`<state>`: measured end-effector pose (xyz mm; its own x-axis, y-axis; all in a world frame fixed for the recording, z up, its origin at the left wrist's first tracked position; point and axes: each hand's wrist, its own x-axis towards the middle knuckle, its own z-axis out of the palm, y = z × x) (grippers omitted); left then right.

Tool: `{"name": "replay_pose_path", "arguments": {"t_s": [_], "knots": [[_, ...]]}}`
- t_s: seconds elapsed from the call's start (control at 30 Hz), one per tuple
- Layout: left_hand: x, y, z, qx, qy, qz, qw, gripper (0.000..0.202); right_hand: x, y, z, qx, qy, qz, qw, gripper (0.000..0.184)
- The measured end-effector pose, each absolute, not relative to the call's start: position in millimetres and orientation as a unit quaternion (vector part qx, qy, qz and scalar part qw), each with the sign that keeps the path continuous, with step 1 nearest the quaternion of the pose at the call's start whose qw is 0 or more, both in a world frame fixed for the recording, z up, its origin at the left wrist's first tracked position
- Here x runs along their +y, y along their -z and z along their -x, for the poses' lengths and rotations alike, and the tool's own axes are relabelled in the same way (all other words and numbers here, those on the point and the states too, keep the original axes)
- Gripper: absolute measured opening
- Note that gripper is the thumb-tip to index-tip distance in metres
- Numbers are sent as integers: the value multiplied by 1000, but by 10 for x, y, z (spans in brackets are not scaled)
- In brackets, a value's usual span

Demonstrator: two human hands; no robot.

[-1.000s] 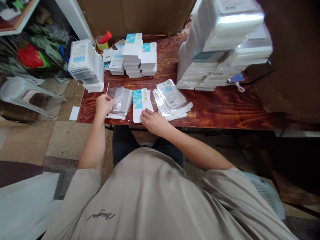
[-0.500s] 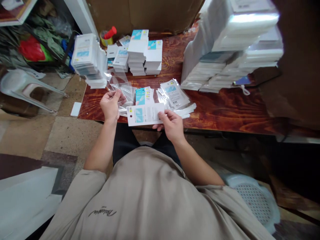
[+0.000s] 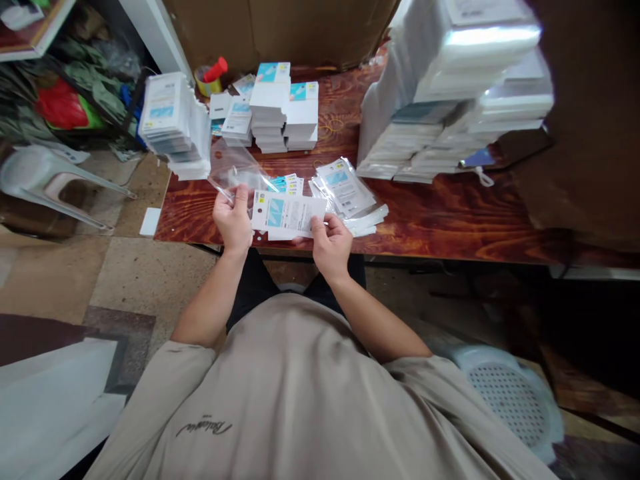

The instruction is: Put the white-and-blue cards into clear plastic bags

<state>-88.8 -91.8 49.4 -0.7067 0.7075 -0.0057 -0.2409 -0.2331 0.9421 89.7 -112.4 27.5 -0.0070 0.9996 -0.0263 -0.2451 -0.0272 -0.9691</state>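
Note:
My right hand [image 3: 332,245] pinches the right end of a white printed card [image 3: 290,215] with a blue picture and a hole near its left end. At the card's left end, my left hand [image 3: 234,219] has its thumb and fingers closed on a clear plastic bag [image 3: 240,165], which spreads up and away over the table. Behind the held card lies a fan of blue and white cards [image 3: 291,183], partly covered. To the right rests a pile of bagged cards [image 3: 345,190] in clear sleeves.
Stacks of white cards [image 3: 270,100] stand at the back of the wooden table [image 3: 440,223], with another stack [image 3: 175,123] at the left edge. A tall stack of bagged packs [image 3: 450,80] rises at right. A red-and-yellow item [image 3: 213,77] sits behind; a plastic stool [image 3: 510,400] is at lower right.
My left hand has moved right, bringing the bag to the card's left end. My right hand has shifted slightly left and up with the card.

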Motion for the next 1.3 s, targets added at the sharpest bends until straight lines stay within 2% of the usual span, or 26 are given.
{"name": "replay_pose_path", "arguments": {"t_s": [0.1,0.27,0.37,0.5,0.73,0.8,0.9,0.97,1.03,1.17,1.3], "knots": [[-909,-534,943,545,-749,-201,321,38,-1139,-291,-1005,-449,-561,452,528,47],[-934,-534,880,555,-728,-223,336,39,-1082,-314,-974,-433,-553,442,558,50],[-979,-509,791,580,-712,-246,311,37,-1086,-309,-844,-402,-555,440,579,52],[-1057,-490,743,590,-706,-271,282,42,-1159,-264,-726,-384,-596,423,564,55],[-1212,-570,600,558,-709,-273,335,47,-1290,-280,-653,-354,-625,379,583,49],[-1246,-613,579,533,-717,-276,354,45,-1270,-293,-734,-399,-662,341,535,47],[-1287,-658,593,476,-743,-272,384,42,-1170,-268,-920,-533,-689,291,395,48],[-1325,-665,593,452,-738,-269,423,41,-1077,-234,-997,-589,-661,287,365,47],[-1376,-657,562,454,-713,-278,456,41,-989,-213,-1000,-591,-625,305,409,47],[-1465,-642,488,483,-663,-340,460,36,-890,-238,-896,-579,-544,336,506,67],[-1472,-666,545,494,-600,-366,512,45,-934,-285,-839,-589,-498,371,518,44]]}}
